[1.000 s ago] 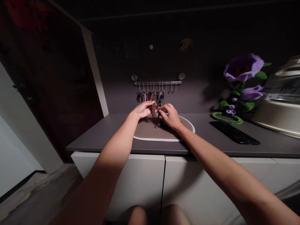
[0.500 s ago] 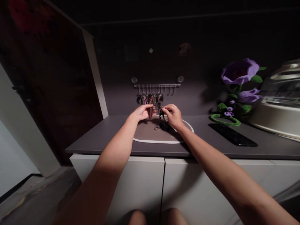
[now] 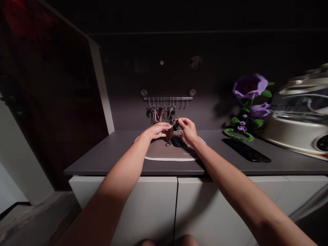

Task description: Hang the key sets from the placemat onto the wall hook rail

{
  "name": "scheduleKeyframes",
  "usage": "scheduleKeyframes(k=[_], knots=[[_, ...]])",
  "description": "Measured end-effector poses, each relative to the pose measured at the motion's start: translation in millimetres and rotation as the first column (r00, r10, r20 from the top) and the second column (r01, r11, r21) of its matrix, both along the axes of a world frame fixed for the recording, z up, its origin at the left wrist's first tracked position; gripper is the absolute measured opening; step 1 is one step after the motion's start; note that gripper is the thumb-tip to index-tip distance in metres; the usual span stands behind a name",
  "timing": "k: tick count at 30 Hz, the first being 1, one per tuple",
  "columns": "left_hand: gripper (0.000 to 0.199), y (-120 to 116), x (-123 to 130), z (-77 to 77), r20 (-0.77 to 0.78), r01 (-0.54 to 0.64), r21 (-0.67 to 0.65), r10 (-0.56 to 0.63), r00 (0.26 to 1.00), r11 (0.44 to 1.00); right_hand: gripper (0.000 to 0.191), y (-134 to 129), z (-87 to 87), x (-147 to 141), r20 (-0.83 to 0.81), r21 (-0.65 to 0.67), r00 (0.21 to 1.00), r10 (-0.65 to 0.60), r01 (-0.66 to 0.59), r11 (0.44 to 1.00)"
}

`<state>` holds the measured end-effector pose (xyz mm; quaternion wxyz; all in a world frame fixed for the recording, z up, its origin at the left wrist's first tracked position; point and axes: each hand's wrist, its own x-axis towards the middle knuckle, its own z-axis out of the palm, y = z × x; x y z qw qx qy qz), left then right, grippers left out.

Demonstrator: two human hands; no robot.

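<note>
My right hand pinches the upper part of a dark bunch of keys between thumb and fingertips. Close beside it on the left, my left hand has its fingertips closed at the same bunch. A brownish tag hangs below the left fingertips; whether it belongs to the bunch I cannot tell. Under both hands lies a brown mat with a white border. On it, partly hidden, are a dark round item and a small metal clasp.
A clear hook rail on the wall carries several key rings and a pink carabiner. To the right are a black phone, purple craft flowers and a cream domed appliance. The counter's front edge runs above white cabinet doors.
The view has shifted slightly. My left hand has moved right, nearer the right hand. The brown tag at its fingers now hangs lower, and a pink carabiner on the rail shows more fully.
</note>
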<state>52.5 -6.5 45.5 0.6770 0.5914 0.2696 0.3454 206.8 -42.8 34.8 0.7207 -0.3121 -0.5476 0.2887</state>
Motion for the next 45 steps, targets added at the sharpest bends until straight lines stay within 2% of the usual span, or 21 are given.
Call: scheduleKeyframes(k=[6, 10, 15, 18, 23, 30, 37, 45], knots=[[0.02, 1, 7, -4.1, -0.083, -0.054, 0.082, 0.061, 0.995, 0.995, 0.029, 5, -1.7, -1, -0.082, -0.059, 0.992, 0.094, -0.099, 0.993], [0.021, 0, 10, -5.1, -0.049, -0.104, 0.121, 0.111, 0.993, 0.987, 0.029, 5, 1.6, -2, -0.146, -0.077, 0.98, 0.132, -0.145, 0.987], [0.016, -2, 15, -3.9, 0.01, -0.221, 0.163, 0.223, 0.975, 0.961, 0.03, 6, 14.6, 0, -0.24, -0.088, 0.946, 0.216, -0.243, 0.966], [0.017, -1, 18, -3.6, 0.017, -0.299, 0.178, 0.301, 0.953, 0.938, 0.023, 11, 26.0, 5, -0.252, -0.158, 0.949, 0.191, -0.236, 0.959], [0.018, 2, 22, -5.7, 0.012, -0.391, 0.238, 0.4, 0.917, 0.889, 0.01, 27, 49.4, 11, -0.311, -0.2, 0.945, 0.105, -0.172, 0.965], [0.011, 5, 26, -8.5, 0.008, -0.421, 0.255, 0.433, 0.901, 0.871, 0.013, 53, 74.5, 12, -0.332, -0.317, 0.943, -0.01, -0.101, 0.943], [0.01, 6, 24, -8.2, 0.006, -0.429, 0.234, 0.44, 0.898, 0.872, 0.015, 74, 83.1, 4, -0.387, -0.33, 0.92, -0.058, -0.08, 0.941], [0.011, 5, 21, -6.5, 0.008, -0.424, 0.221, 0.433, 0.901, 0.878, 0.014, 89, 79.7, 4, -0.435, -0.342, 0.893, -0.112, -0.049, 0.938]])
